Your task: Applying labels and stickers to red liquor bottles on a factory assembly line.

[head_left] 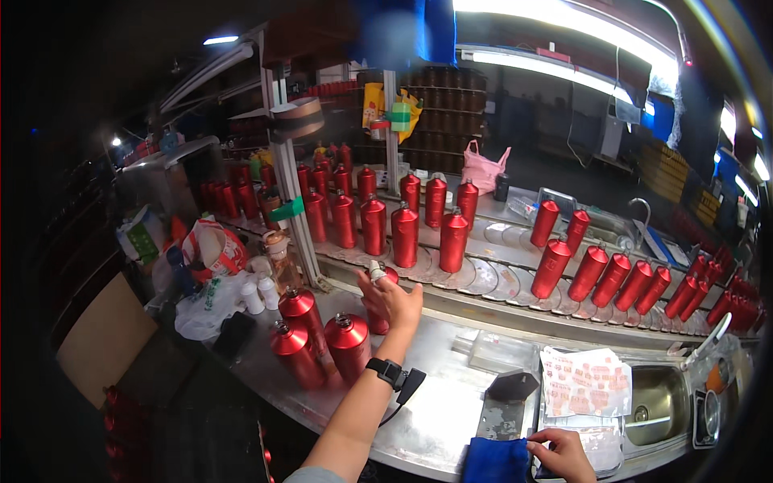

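My left hand (393, 299), with a black watch-like band on the wrist, reaches over a red metal bottle (378, 324) and partly hides it. The thumb sticks out to the right, clear of the bottle, and the fingers are spread. White wraps cover some fingertips. Whether the fingers touch the bottle I cannot tell. Three more red bottles (349, 342) stand just left of my forearm on the metal worktop (435, 394). At the lower edge my right hand (564, 456) pinches the corner of a blue cloth (498, 460) between thumb and fingers.
Beyond the worktop, a slatted conveyor (499, 282) carries many red bottles. A metal post (295, 193) rises left of centre. To the right are printed sheets (585, 382) and a sink (656, 406). Plastic bags (213, 302) and white bottles (251, 297) crowd the left.
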Motion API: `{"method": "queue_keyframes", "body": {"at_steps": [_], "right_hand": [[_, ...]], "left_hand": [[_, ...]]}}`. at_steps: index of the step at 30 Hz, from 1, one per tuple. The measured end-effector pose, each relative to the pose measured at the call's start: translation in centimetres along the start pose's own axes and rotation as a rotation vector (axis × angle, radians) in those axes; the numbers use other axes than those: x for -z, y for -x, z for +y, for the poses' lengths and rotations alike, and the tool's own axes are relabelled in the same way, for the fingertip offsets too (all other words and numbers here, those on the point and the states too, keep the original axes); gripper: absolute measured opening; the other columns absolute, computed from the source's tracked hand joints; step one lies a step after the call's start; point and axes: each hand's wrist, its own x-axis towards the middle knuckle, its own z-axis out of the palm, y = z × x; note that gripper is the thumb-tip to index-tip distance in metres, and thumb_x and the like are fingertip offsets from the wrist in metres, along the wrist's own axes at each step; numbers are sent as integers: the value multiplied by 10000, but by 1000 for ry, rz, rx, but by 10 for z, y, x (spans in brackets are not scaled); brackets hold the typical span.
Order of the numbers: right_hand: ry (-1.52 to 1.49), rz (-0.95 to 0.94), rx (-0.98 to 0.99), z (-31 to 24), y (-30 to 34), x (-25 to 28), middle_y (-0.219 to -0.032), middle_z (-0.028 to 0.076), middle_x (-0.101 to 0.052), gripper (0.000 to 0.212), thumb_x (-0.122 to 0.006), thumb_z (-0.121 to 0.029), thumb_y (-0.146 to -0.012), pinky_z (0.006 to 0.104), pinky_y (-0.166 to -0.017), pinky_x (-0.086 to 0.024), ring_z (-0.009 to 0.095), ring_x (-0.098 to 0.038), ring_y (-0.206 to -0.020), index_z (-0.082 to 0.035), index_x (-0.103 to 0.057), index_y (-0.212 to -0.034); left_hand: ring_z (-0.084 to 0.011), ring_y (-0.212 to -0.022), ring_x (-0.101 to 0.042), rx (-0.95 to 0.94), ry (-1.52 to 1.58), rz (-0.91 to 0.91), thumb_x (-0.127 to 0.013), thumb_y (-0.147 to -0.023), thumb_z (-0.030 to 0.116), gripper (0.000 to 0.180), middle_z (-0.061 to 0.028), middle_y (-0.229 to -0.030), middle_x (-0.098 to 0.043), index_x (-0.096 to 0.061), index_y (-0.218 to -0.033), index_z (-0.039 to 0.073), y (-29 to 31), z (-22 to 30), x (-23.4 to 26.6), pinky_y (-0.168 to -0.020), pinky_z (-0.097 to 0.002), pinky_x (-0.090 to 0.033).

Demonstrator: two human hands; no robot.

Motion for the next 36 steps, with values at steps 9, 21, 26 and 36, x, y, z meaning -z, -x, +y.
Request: {"method": "queue_keyframes", "body": {"at_steps": [9, 21, 26, 36], "right_hand": [[209, 37, 88, 21, 5, -17, -609, -16, -585, 243, -683, -227, -923, 234, -472, -386, 47, -497, -517, -6, -696, -1024], [180, 30, -13, 53, 29, 34, -580, -11, -532, 244, -678, -221, -932, 240, -441, -355, 64, -457, -460, -26, -694, -1077], [138, 42, 33, 53, 27, 55, -743, 6, -624, 237, -687, -205, -923, 233, -462, -374, 64, -485, -507, -53, -700, -1105], [214, -345, 161, 22, -4, 48, -1183, 158, -659, 1032, -835, -377, -742, 380, -707, -528, 284, -660, -716, -96, -235, -1534]], "left_hand": [[-474, -1355, -330, 191, -9, 115, -882, -623, 330, 848, -308, -1508, -258, -452, -1263, -25, -19, -28, -9, -1094, -573, -300], [-435, -1096, -514, -110, 202, 77, -841, -674, 223, 602, -268, -1171, -521, -509, -1134, 21, 26, -10, 31, -955, -488, -438], [-281, -1098, -603, -234, 447, -468, -854, -717, 237, 667, -143, -1189, -601, -504, -1250, 43, 67, 41, 111, -943, -395, -489], [-206, -1194, -570, 463, 1335, -1310, -725, -829, 188, 658, -110, -1281, -555, -396, -1384, 60, 135, 122, 166, -1032, -388, -462]]}}
